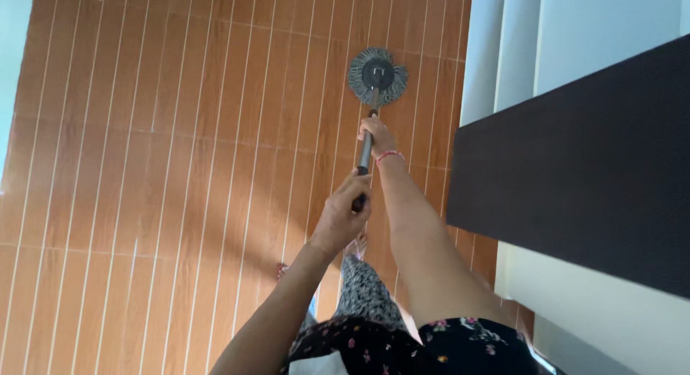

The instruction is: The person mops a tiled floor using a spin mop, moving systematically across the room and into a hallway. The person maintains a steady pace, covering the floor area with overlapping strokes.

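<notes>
On mop handle, both hands

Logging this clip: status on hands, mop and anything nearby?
Left hand and right hand both gripping the mop handle. Round grey mop head flat on wood-look floor. Dark furniture close on the right.

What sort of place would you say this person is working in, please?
Probably a room in a home: a floor of brown wood-look planks, a dark flat-topped piece of furniture by a pale wall, and a round mop held in both hands.
</notes>
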